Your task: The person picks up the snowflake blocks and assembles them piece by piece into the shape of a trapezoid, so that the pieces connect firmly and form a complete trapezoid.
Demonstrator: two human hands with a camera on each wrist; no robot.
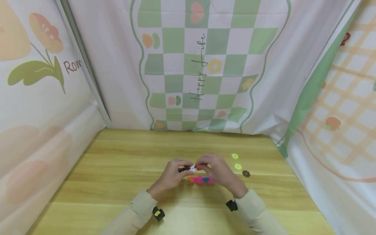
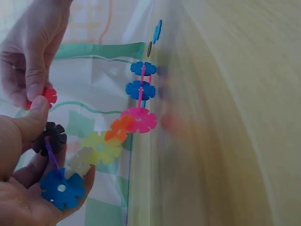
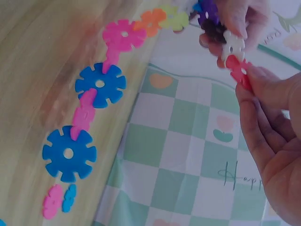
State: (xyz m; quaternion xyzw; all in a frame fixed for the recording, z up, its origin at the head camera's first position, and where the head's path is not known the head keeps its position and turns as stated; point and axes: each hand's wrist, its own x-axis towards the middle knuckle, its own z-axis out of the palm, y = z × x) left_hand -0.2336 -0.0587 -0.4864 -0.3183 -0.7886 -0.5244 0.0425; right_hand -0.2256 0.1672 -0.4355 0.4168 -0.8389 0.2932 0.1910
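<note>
Notched plastic flower discs are slotted into a long chain. My left hand [image 1: 172, 173] holds the chain's upper end, its thumb and fingers around a black disc [image 2: 55, 137] and a white disc [image 3: 233, 47]. My right hand [image 1: 216, 169] pinches a red disc [image 3: 242, 74], which meets the white disc's edge. From the left hand, the chain goes through a purple disc [image 3: 208, 14], a blue disc [image 2: 62, 189], a cream disc [image 2: 81, 161], a yellow disc [image 2: 100, 148] and an orange disc [image 2: 118, 129], then down to pink and blue discs.
Right of the hands lie two yellow-green discs [image 1: 235, 156] and a dark disc [image 1: 245, 174] on the wooden table [image 1: 132, 147]. A patterned curtain [image 1: 173, 39] hangs behind the table's far edge, with more cloth at both sides.
</note>
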